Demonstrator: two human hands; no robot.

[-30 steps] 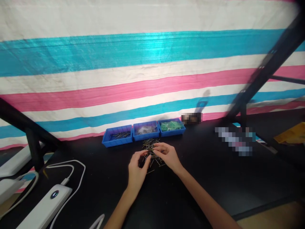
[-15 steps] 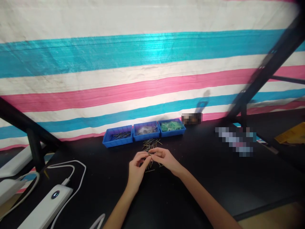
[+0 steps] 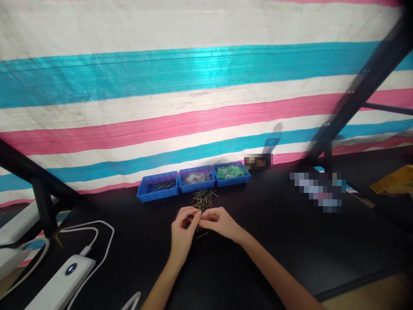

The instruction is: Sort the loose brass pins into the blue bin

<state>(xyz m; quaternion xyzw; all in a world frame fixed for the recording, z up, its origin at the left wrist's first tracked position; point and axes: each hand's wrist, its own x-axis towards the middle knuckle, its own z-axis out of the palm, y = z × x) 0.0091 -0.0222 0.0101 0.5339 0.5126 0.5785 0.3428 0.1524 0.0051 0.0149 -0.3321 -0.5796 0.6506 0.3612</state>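
Note:
A pile of thin metal pins or screws (image 3: 204, 199) lies on the black table, just in front of three blue bins. My left hand (image 3: 185, 224) is closed over the near part of this pile, thumb and fingertips pinched together. My right hand (image 3: 219, 221) meets it from the right, also in a pinch, its fingertips touching those of the left. Whatever is between the fingertips is too small to make out. The left bin (image 3: 158, 196) holds similar thin pieces, the middle bin (image 3: 196, 186) clear plastic bags, and the right bin (image 3: 232, 181) green packets.
A white power bank (image 3: 61, 280) with a white cable (image 3: 111, 241) lies at the left. Black frame legs (image 3: 328, 150) stand at both sides. A yellow packet (image 3: 393, 181) is at the far right, and blurred items lie right of the bins.
Both hands have moved slightly down and left, and the right fingers have drawn closer together. More of the pile shows above them. The whole view has shifted a little.

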